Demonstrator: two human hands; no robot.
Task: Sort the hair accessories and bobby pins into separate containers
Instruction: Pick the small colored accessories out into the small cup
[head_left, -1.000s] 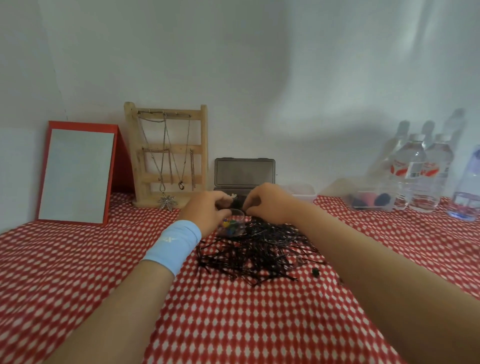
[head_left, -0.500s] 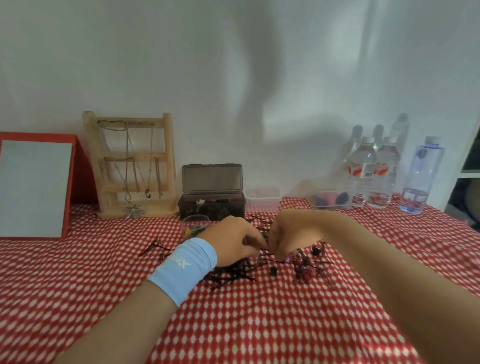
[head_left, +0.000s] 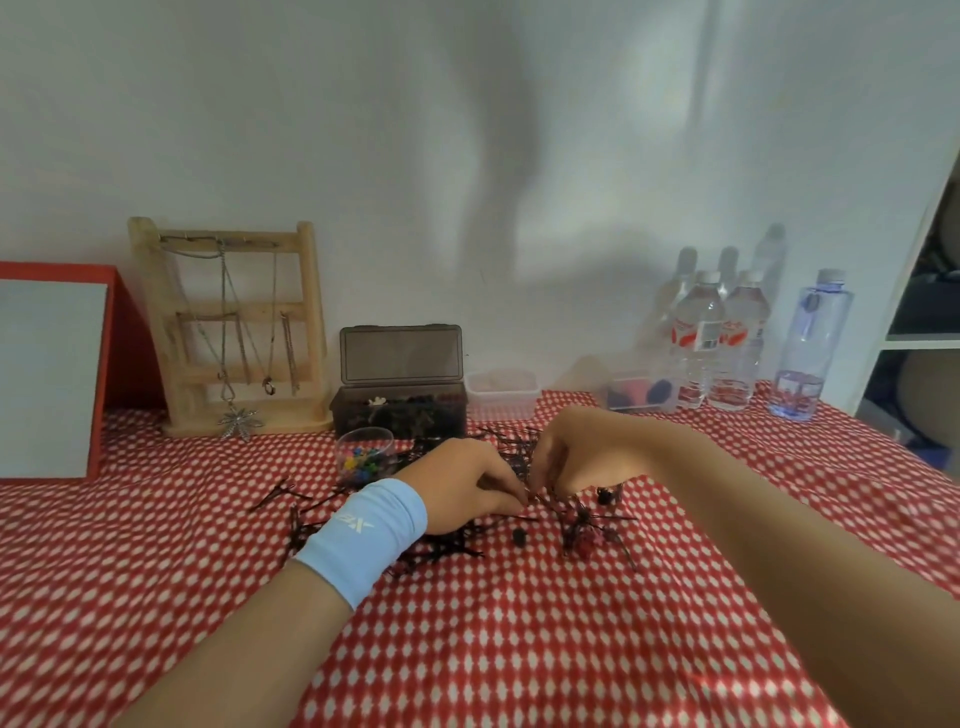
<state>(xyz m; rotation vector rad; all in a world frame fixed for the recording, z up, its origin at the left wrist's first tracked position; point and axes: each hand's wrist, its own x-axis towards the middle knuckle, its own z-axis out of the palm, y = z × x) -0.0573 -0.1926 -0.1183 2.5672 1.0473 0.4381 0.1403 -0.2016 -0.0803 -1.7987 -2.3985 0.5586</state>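
A tangle of black bobby pins (head_left: 441, 543) lies on the red checked cloth, partly under my hands. My left hand (head_left: 467, 488), with a light blue wristband, rests on the pile with fingers curled onto pins. My right hand (head_left: 576, 457) hovers just right of it, fingertips pinching into the pins. Small dark hair clips (head_left: 587, 535) lie to the right of the pile. A clear round cup (head_left: 363, 457) holds coloured small clips. Behind it stands a dark box (head_left: 400, 410) with its lid up and dark accessories inside.
A clear lidded tub (head_left: 501, 392) and another clear container (head_left: 639, 395) stand at the back. Three water bottles (head_left: 727, 343) stand back right. A wooden jewellery rack (head_left: 234, 332) and a red-framed mirror (head_left: 52, 374) stand back left. Loose pins (head_left: 278, 491) lie left of the pile.
Both hands have come from the cup and box toward me, down onto the pin pile. The view has turned right, and small clips now show at the pile's right.
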